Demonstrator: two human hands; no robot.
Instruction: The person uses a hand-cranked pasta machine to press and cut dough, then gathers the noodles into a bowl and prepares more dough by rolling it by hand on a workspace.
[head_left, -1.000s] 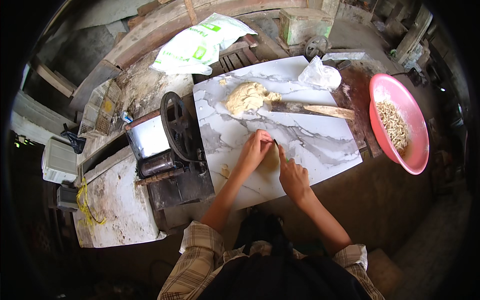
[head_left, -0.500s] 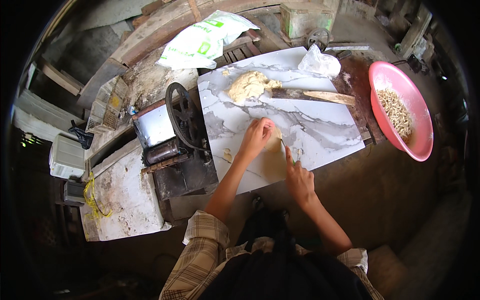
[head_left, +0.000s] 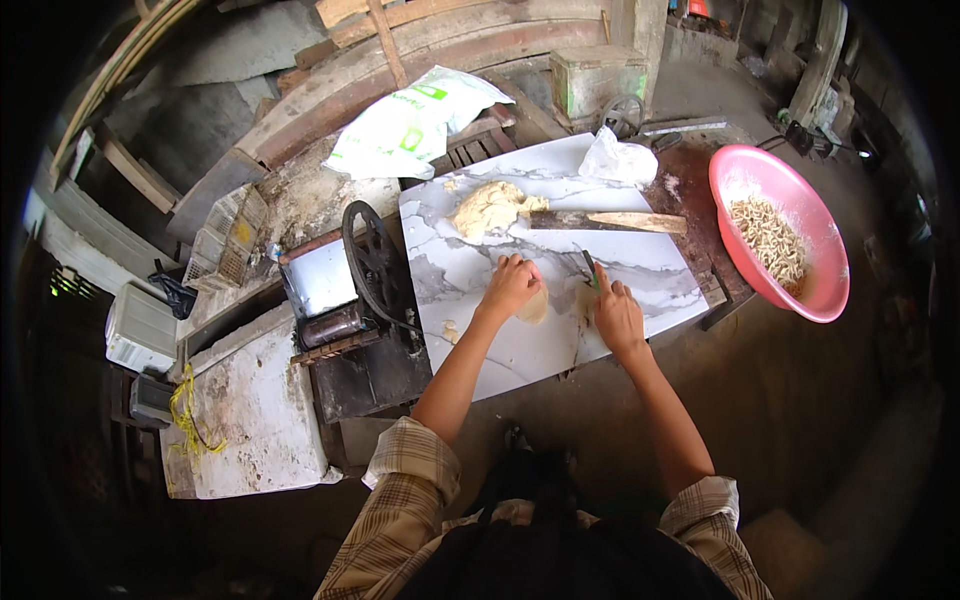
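Note:
My left hand point(head_left: 510, 290) has its fingers bent and closed at the upper edge of a thin, flat piece of dough point(head_left: 535, 307) on the marbled board point(head_left: 460, 365). In my right hand point(head_left: 619, 320) is a small knife point(head_left: 589, 263), its dark blade pointing away from me, to the right of the dough piece and apart from it. A big pale lump of dough point(head_left: 487, 210) lies farther back on the board. Beside that lump rests a large knife with a wooden handle point(head_left: 635, 221), dough touching its far end. Small dough scraps point(head_left: 450, 331) lie left of my left hand.
A dough roller machine with a black wheel point(head_left: 372, 262) stands at the board's left. To the right is a pink basin point(head_left: 836, 225) holding many small pale strips. A white plastic bag point(head_left: 618, 160) and a larger green-printed sack point(head_left: 400, 130) lie at the back.
My right hand has drawn the knife rightward, off the flat dough piece. My left hand stays at the dough, shifted slightly left. The whole view has tilted, so the board sits lower in the picture.

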